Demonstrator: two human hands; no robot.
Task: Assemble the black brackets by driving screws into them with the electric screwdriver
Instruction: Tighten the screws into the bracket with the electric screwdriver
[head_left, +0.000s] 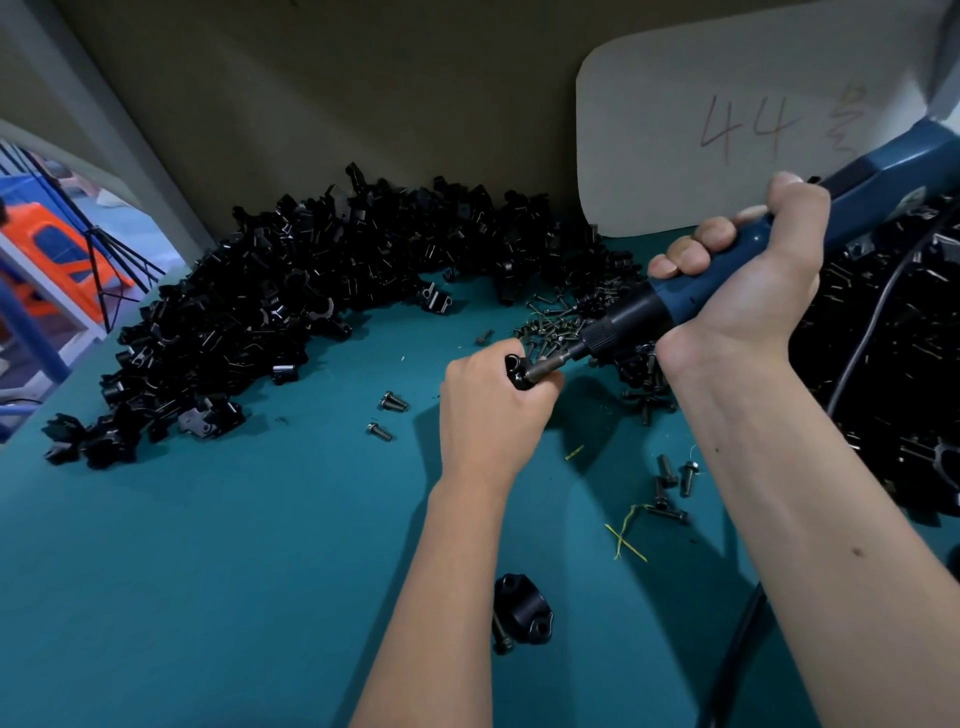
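Note:
My left hand grips a black bracket just above the teal table, most of it hidden in my fist. My right hand is wrapped round the blue electric screwdriver, which slants down to the left. Its metal bit is pressed into the top of the held bracket. A loose pile of screws lies just behind the bracket. Another black bracket with a screw beside it lies on the table near me.
A large heap of black brackets curves along the back and left of the teal table. More black parts are piled at the right, with the tool's cable over them. Stray screws and a white card are also here.

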